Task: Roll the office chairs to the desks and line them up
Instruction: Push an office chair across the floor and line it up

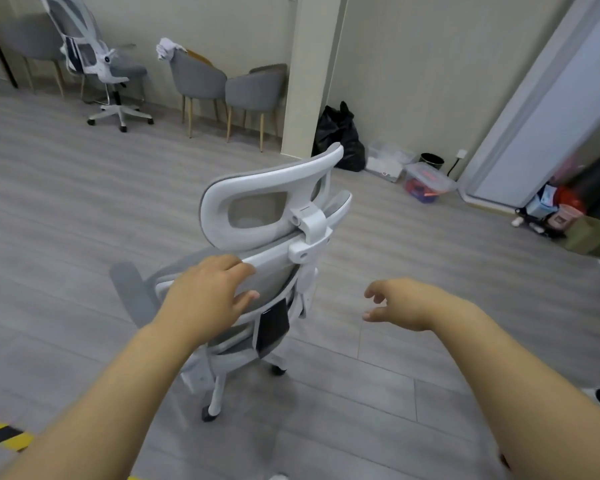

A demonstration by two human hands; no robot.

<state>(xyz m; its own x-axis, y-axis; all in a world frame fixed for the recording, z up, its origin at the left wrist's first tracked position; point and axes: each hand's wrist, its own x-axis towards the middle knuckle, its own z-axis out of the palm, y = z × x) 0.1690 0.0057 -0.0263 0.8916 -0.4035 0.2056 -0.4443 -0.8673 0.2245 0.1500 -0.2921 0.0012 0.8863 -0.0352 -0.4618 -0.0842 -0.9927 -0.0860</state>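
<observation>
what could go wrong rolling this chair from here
Only the left hand holds the office chair, off-centre on its backrest, while the right hand is free, so it may swivel or veer. Veering right, it could hit the plastic bins and black bag by the wall.

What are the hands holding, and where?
The left hand grips the white-framed grey mesh office chair by the top edge of its backrest. The right hand holds nothing.
</observation>
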